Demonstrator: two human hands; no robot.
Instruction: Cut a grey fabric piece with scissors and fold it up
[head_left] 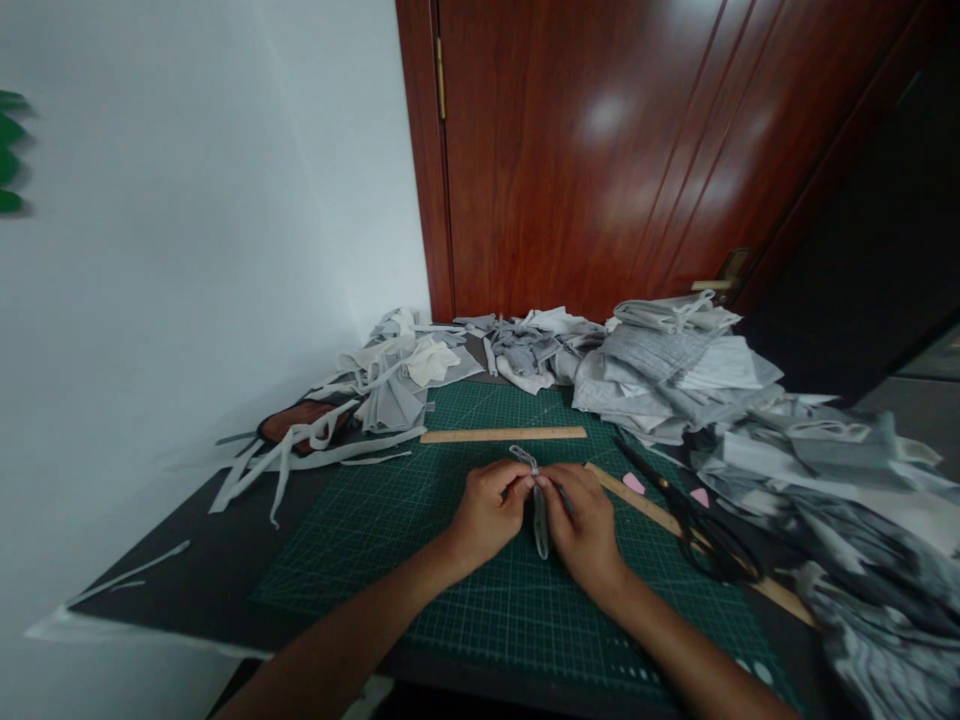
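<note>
Over the middle of a green cutting mat [480, 590], my left hand [489, 508] and my right hand [586, 520] meet fingertip to fingertip. Between them they pinch a narrow folded strip of grey fabric [541, 530]. One looped end of the strip sticks up beyond the fingers and the other hangs down toward me. The part under the fingertips is hidden. Just past the hands lies a short wooden ruler [502, 434]. A longer wooden ruler [637, 502] slants away beside my right hand, with black-handled scissors [712, 540] lying across it.
Grey and white fabric is stacked at the right [675, 365], with more crumpled cloth [885, 540] nearer me. Scraps [525, 345] line the back by the wooden door [570, 160]. Pale strips [300, 445] lie left. Two pink chalk pieces [634, 484] sit near the scissors. A white wall [225, 200] borders the left.
</note>
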